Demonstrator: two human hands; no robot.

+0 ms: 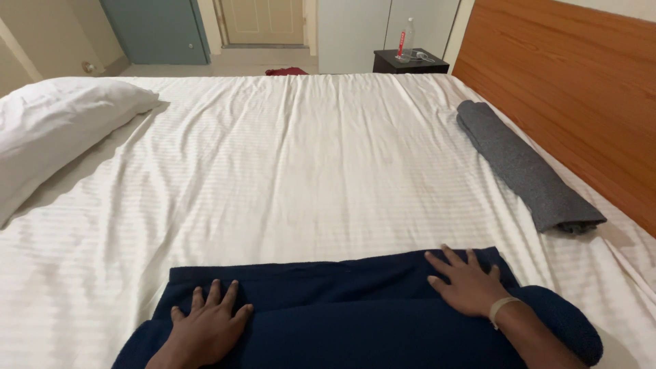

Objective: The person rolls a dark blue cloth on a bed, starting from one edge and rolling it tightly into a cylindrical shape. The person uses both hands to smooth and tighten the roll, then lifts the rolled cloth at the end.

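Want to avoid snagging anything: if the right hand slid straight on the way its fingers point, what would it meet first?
The right hand points up-left across the navy blanket; past its edge only bare white sheet shows, so the way looks free.

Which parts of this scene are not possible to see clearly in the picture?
Head view only:
- Dark navy blue fabric: its near part is cut off by the bottom edge, so its full shape is unknown.
- Left hand and right hand: palms face down on the fabric, hidden.
- White pillow: cut off by the left edge.
- Clear plastic bottle on the dark nightstand: too small to tell its contents.
- Rolled grey felt blanket: its inner layers are hidden.
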